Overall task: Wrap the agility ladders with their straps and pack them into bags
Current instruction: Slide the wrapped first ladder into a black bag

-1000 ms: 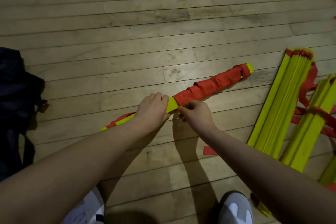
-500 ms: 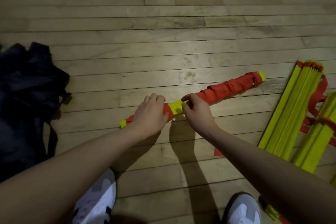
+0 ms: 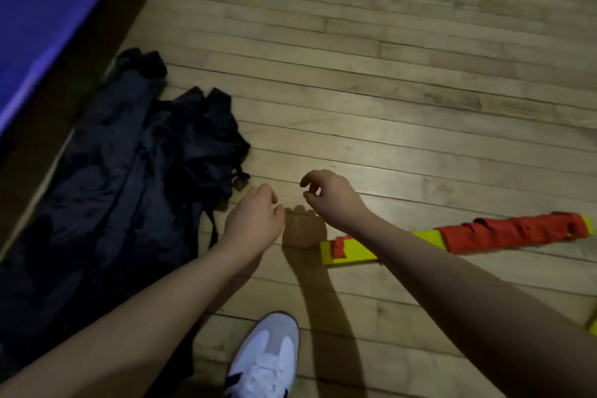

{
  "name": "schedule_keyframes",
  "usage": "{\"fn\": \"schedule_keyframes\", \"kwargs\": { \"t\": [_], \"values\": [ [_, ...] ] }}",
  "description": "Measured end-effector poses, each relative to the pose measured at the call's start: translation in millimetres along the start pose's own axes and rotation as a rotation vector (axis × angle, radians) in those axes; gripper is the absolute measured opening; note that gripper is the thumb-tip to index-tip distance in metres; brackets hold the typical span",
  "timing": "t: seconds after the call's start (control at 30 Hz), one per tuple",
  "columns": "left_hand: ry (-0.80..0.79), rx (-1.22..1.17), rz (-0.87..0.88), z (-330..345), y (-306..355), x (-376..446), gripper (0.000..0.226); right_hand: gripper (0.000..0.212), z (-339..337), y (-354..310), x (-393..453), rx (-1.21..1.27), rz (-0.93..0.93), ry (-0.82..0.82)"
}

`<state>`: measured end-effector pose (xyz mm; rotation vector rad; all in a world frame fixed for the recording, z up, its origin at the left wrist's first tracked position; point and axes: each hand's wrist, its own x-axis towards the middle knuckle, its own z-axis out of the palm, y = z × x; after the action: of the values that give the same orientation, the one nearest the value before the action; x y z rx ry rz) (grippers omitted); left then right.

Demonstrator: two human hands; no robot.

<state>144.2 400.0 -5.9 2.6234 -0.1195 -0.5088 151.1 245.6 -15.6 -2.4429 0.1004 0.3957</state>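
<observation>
Agility ladder (image 3: 352, 252), yellow, wrapped in red strap (image 3: 513, 233): lying on wooden floor (image 3: 387, 74), partly crossed by the right forearm. Right hand (image 3: 332, 200) and left hand (image 3: 255, 220): hovering loosely curled, grasping nothing. Dark bags (image 3: 135, 165): lying crumpled beside the left hand. White shoe (image 3: 268, 359): standing below.

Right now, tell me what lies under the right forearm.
Under the right forearm lies the middle of the yellow agility ladder bundle on the wooden floor. Its covered stretch, where the red strap wrapping begins, cannot be seen.
</observation>
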Motion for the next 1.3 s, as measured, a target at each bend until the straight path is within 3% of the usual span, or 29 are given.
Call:
{"fn": "schedule_keyframes", "kwargs": {
  "t": [0.1, 0.27, 0.37, 0.5, 0.63, 0.7, 0.8, 0.97, 1.17, 1.3],
  "values": [
    [0.057, 0.008, -0.038, -9.2, -27.4, 9.7, 0.017, 0.033, 23.8, -23.3, 27.3, -0.009, -0.086, -0.033],
    [0.203, 0.047, -0.064, -23.8, -54.0, 24.6, 0.026, 0.076, 53.4, -53.7, 55.7, -0.011, -0.325, -0.129],
    [0.277, 0.046, -0.075, -33.0, -71.1, 33.6, 0.035, 0.087, 65.2, -70.4, 76.5, 0.032, -0.409, -0.153],
    [0.259, 0.048, -0.111, -36.4, -82.5, 40.9, 0.058, 0.082, 76.5, -78.9, 97.0, -0.156, -0.394, -0.218],
    [0.141, 0.104, -0.112, -34.1, -83.0, 47.7, 0.073, 0.046, 79.7, -68.8, 93.9, -0.398, -0.397, -0.124],
    [0.087, 0.153, -0.077, -30.4, -80.3, 50.7, 0.071, 0.033, 73.3, -60.1, 87.6, -0.415, -0.390, 0.000],
    [0.091, 0.196, -0.014, -24.7, -70.4, 54.3, 0.068, 0.040, 54.4, -43.3, 76.7, -0.366, -0.341, 0.130],
    [0.052, 0.150, 0.061, -19.0, -41.4, 64.8, 0.055, 0.054, 21.7, -7.4, 49.4, -0.367, -0.147, 0.146],
    [-0.007, 0.099, 0.153, -1.7, -2.9, 64.5, 0.017, 0.044, -8.9, 24.8, 14.5, -0.421, -0.098, 0.198],
    [-0.028, 0.034, 0.198, 15.8, 20.1, 58.0, 0.013, 0.039, -21.9, 47.0, -9.9, -0.238, -0.014, 0.271]
  ]
}}
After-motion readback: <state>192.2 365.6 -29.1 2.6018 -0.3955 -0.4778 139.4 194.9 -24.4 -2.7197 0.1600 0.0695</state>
